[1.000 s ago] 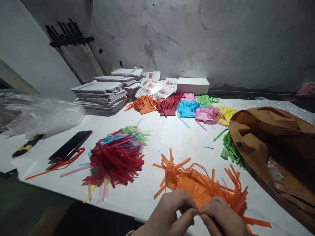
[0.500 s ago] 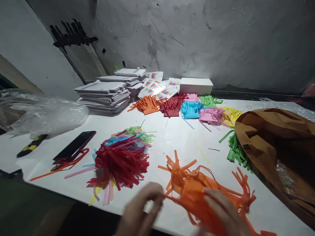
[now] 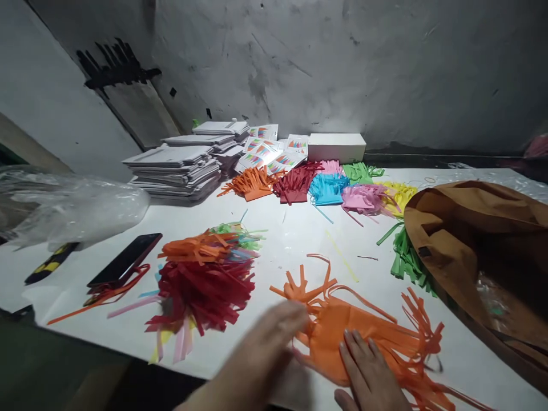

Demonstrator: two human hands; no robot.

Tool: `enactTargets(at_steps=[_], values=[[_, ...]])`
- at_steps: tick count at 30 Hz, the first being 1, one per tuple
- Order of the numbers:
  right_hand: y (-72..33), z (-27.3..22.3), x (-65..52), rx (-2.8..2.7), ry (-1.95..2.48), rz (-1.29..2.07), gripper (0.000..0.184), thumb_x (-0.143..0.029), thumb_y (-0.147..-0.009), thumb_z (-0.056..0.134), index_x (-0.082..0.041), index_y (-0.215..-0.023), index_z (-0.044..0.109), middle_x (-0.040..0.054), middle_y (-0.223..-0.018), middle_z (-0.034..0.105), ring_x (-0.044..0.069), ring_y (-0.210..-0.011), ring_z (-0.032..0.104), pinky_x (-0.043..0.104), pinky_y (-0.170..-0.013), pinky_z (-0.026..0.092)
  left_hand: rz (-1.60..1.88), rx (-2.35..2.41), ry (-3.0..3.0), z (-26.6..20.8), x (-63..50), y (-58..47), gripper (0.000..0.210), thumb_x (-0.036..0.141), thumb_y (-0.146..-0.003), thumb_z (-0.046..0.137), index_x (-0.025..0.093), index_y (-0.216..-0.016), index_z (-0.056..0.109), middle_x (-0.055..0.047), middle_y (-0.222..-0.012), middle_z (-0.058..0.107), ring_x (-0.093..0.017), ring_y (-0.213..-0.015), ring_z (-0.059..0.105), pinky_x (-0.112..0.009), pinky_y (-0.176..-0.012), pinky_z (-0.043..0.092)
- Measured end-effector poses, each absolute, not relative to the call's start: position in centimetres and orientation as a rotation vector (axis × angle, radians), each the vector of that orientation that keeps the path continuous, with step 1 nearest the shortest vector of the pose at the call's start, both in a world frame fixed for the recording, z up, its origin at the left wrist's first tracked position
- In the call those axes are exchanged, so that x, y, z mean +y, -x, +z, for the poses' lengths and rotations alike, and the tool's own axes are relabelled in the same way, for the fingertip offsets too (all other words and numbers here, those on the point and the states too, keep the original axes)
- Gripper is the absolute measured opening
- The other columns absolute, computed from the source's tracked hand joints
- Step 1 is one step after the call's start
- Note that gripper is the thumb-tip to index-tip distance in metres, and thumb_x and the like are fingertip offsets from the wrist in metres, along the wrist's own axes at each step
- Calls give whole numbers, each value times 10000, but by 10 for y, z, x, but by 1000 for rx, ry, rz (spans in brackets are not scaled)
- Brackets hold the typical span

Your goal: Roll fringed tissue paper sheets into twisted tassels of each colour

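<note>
Fringed orange tissue paper (image 3: 331, 337) lies spread at the table's front, its cut strips fanning out at both ends. My right hand (image 3: 370, 371) rests flat on its plain middle, fingers stretched out. Blurred by motion, my left hand (image 3: 274, 337) is at the left edge of the same paper; whether its fingers hold anything cannot be made out. To the left is a mixed pile of fringes, with a red fringe (image 3: 203, 294) in front and a folded orange fringe (image 3: 197, 246) on top.
Fringe bundles, such as a blue one (image 3: 329, 189), line the back beside a white box (image 3: 337, 148). Stacked white packets (image 3: 173, 168) stand back left. A phone (image 3: 125, 260) and plastic bag (image 3: 94, 202) lie left. A brown bag (image 3: 449, 228) gapes at right, beside a green fringe (image 3: 406, 254).
An orange fringe now lies on top of the red pile. My left hand has shifted right and up to the orange paper's edge. My right hand has flattened on the paper.
</note>
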State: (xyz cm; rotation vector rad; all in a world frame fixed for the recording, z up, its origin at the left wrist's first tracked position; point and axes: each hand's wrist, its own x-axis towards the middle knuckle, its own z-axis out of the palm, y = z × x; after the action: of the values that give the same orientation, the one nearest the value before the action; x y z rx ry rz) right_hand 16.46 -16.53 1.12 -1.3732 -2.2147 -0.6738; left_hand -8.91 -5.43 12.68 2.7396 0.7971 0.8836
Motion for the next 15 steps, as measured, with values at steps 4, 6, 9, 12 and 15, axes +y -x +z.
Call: enactTargets(at_steps=[4,6,9,12,15], values=[[-179,21,-171,-2172,1344,-578,302,-320,-987,511,-143,-1135,706,105,-1199,739,236,-1143,689,354,-1015,520,265,340,-2894,88,-56,15,649,484,-976,554,165,-1520,401,-148,-1511,522,-323,-1423,445,-536,-1173,368],[-191,27,-174,-2282,1296,-592,330,-350,-995,520,-142,-1179,699,83,-1235,727,221,-1130,697,321,-980,547,122,591,-2916,79,-39,10,768,571,-934,580,121,-1525,386,-191,-1560,440,-388,-1456,373,-599,-1153,354],[-208,31,-178,-2306,1306,-572,288,-247,-991,521,-130,-1185,699,84,-1245,721,229,-1139,695,341,-980,564,115,1122,-2918,73,-21,29,561,416,-960,586,92,-1414,527,-239,-1498,503,-406,-1394,460,-630,-1112,369],[-217,32,-179,-2281,1276,-506,304,-105,-976,474,-142,-1167,707,80,-1210,737,231,-1156,687,362,-1019,553,367,1187,-2945,70,-32,45,446,307,-950,578,134,-1360,568,-218,-1453,557,-379,-1362,492,-613,-1113,359],[-216,37,-173,-2266,1194,-432,350,-77,-999,410,-162,-1153,712,62,-1136,766,185,-1111,709,314,-1046,534,621,593,-2998,65,-59,36,518,419,-931,601,162,-1377,536,-167,-1447,572,-359,-1392,442,-603,-1174,263]])
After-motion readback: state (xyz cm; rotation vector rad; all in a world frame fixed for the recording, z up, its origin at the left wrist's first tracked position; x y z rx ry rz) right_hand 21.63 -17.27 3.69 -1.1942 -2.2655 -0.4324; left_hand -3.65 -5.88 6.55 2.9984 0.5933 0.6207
